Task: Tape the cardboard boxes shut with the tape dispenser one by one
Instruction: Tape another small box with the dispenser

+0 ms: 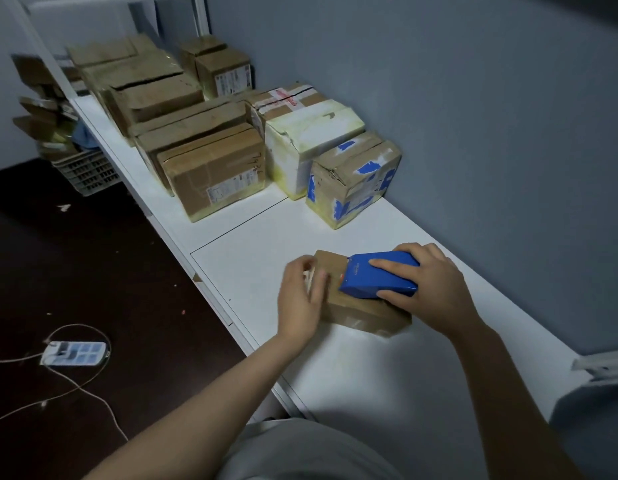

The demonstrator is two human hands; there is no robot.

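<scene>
A small brown cardboard box [361,311] lies on the white table [266,244] in front of me. On its top sits a blue tape dispenser [377,275], which my right hand [429,289] grips from the right side, fingers over the top and thumb on the near side. My left hand [300,299] holds the box's left end, fingers curled over its top edge. The dispenser's mouth points left, toward my left hand.
Several more cardboard boxes [214,174] stand in rows at the far end of the table, the nearest one bearing blue tape patches [356,178]. A grey wall runs along the right. A power strip [74,353] with cables lies on the dark floor at left, near a plastic crate [89,171].
</scene>
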